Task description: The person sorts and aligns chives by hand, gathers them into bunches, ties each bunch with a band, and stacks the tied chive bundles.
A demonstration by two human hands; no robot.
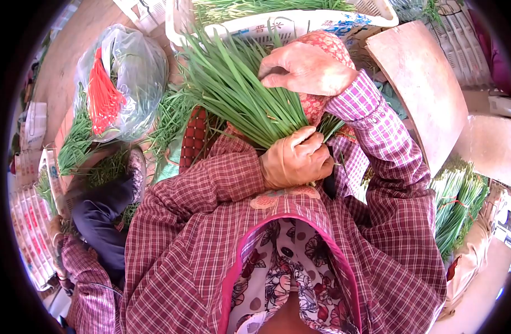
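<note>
Green blades fan out of a tight fist: the left hand [296, 158] has its fingers clamped round the base of a bunch of chives [238, 89], which spreads toward eleven o'clock over the person's lap. The right hand [305, 69], above at about one o'clock, lies curled on the upper edge of the fan, fingers close together; whether they pinch a blade or only rest there I cannot tell. To do this sorting well, I'd judge the left grip should stay firm near the cut ends so the bunch keeps even, while the right picks out loose or poor blades one at a time and draws them along their length, not across.

Further out, a white basket [300, 22] of more greens sits at twelve o'clock, a clear bag [127, 72] with red ties [102, 97] at ten, and tied bundles [458, 206] at three. Another person's dark trouser leg [102, 220] shows at eight.

The stem ends are buried in the left fist. The basket is cut off by the top edge, and the round lens darkens and bends everything near the rim.
</note>
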